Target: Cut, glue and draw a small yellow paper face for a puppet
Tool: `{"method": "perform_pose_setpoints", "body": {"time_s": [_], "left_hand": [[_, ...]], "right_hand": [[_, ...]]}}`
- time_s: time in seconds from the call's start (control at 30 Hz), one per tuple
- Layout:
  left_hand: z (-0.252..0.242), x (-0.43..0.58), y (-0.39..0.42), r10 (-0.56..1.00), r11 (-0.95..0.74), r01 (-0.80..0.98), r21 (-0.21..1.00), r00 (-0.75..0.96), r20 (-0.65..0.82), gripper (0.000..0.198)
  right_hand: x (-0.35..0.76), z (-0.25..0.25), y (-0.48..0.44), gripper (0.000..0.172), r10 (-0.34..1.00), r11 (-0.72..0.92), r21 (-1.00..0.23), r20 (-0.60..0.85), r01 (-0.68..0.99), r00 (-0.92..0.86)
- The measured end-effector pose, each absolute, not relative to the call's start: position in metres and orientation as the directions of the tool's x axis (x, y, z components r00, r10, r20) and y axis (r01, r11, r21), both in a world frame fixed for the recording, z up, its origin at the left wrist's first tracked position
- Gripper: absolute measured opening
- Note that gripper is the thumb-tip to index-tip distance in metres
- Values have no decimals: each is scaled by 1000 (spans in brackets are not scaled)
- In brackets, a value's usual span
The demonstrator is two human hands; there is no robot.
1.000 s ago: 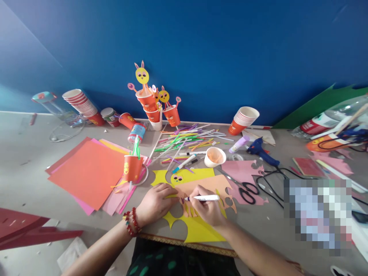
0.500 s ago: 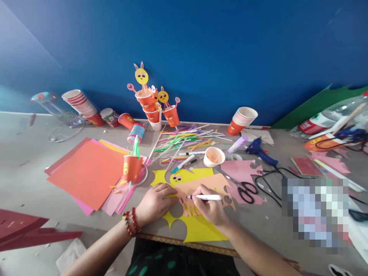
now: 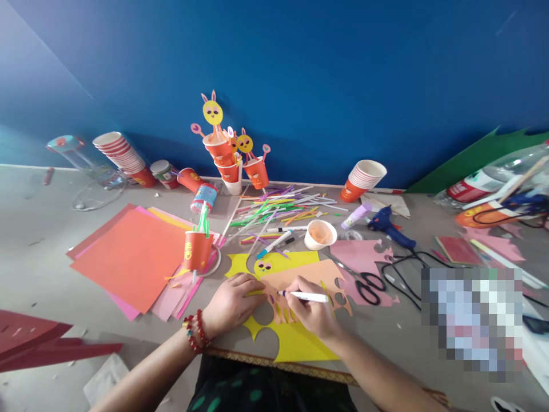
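Observation:
A white marker [image 3: 309, 296] is gripped in my right hand [image 3: 315, 309], its dark tip touching a small peach paper cutout [image 3: 271, 302] with a purple oval on it. My left hand [image 3: 235, 300] rests at the left of this cutout, fingers close together and pressing its edge down; the fingertips are partly hidden. Beneath both hands lie a larger peach paper sheet [image 3: 306, 272] with cut-out edges and a yellow sheet [image 3: 304, 346] with round holes. A yellow paper face [image 3: 263, 266] with drawn eyes sits just beyond my left hand.
Black-handled scissors [image 3: 369, 286] lie on pink paper to the right, near a blue glue gun [image 3: 390, 226] and its cord. Coloured straws [image 3: 283, 209] and a white cup [image 3: 320, 234] are ahead. Orange paper [image 3: 128, 260] and a cup of green straws [image 3: 197, 250] stand left.
The back end of the marker has shifted slightly left and down, with its tip still at the cutout. My left hand stays in place.

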State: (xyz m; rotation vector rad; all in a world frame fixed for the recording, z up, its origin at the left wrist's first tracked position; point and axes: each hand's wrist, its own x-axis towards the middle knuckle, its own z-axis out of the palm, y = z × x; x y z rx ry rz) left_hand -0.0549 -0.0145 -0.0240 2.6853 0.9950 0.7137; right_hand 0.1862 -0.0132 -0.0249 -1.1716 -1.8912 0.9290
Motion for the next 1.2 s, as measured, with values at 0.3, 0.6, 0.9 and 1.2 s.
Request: {"method": "perform_pose_setpoints", "body": {"time_s": [0.3,0.6,0.9,1.2], "left_hand": [[-23,-55,-14,651,-759,566,322,662,370,28],[-23,-54,-14,652,-758,568,320,658,376,28],[-23,-54,-14,655,-756,572,319,664,361,28],[-23,-55,-15,655,-756,572,319,661,366,30]], "right_hand": [[187,-26,-13,25,922,327,-852,192,408,-337],[185,-28,-13,26,923,333,-836,194,437,-333],[187,-27,-13,25,922,329,-838,186,435,-339],[185,-23,-13,26,924,324,-830,173,455,-342]]}}
